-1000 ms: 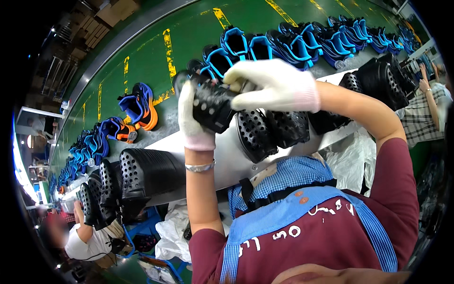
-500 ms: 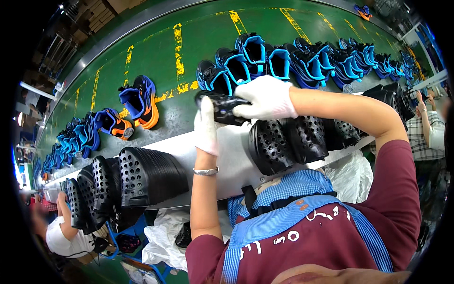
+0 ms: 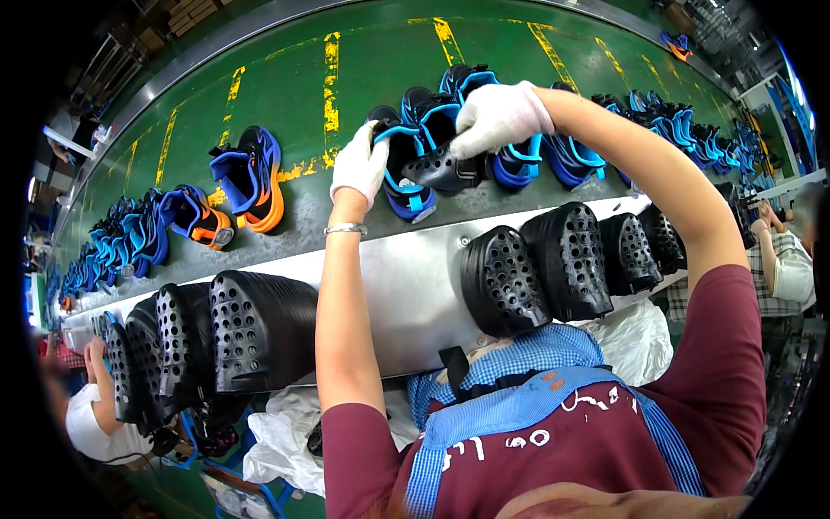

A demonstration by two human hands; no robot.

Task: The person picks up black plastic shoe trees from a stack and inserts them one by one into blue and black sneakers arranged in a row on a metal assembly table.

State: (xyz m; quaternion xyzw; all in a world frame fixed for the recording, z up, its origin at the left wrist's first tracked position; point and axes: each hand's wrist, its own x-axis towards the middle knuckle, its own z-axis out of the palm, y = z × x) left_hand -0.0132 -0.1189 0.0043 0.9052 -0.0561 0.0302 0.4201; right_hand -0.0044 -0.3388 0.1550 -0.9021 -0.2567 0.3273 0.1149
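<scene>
My right hand, in a white glove, grips one end of a black plastic shoe insert with holes in it. The insert lies slantwise at the opening of a black-and-blue sneaker. My left hand, also gloved, is closed on the left side of that sneaker's collar; its fingertips are partly hidden. The sneaker stands on the green conveyor belt among several like it. How far the insert reaches into the shoe is hard to tell.
Nested stacks of black perforated inserts stand on a metal ledge, left and right of my arms. Orange-and-blue sneakers and more blue ones line the belt leftward. A person sits far left, another far right.
Both hands have moved away from me over the belt. The insert has gone from above the ledge to the sneaker's opening, and my left hand has shifted from the insert to the shoe.
</scene>
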